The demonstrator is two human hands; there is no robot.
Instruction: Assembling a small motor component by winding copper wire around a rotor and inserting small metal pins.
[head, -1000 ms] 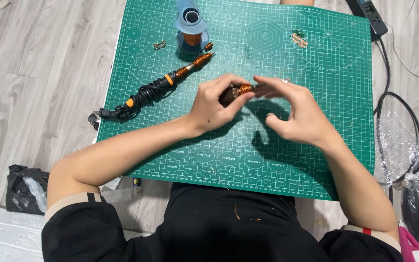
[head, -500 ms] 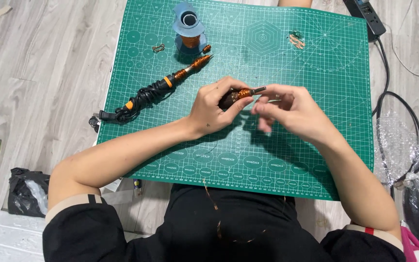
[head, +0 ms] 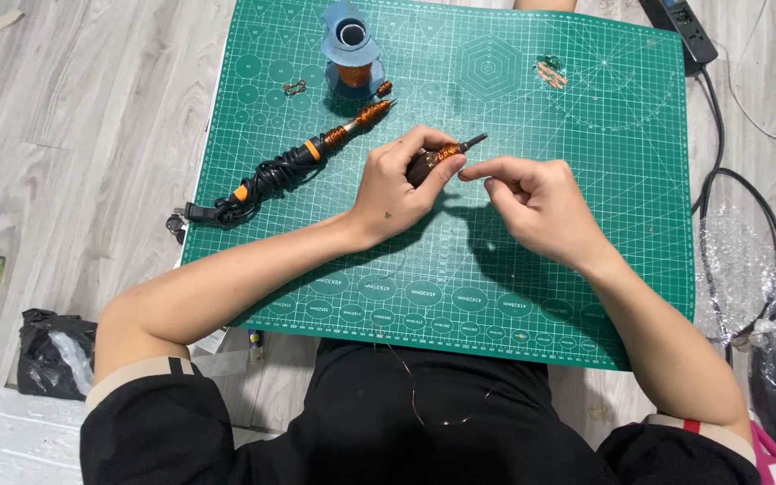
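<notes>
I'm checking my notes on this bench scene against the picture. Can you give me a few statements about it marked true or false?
1. The left hand holds a small dark tool wrapped in copper wire. True.
2. The right hand rests flat on the wooden floor. False: it is raised over the green cutting mat, its fingers pinched close to the tool's tip.
3. A blue spool of copper wire stands near the far edge of the mat. True.
4. The soldering iron with its coiled black cord lies to the right of both hands. False: it lies to their left.
5. A loose strand of copper wire lies across the black clothing. True.
</notes>
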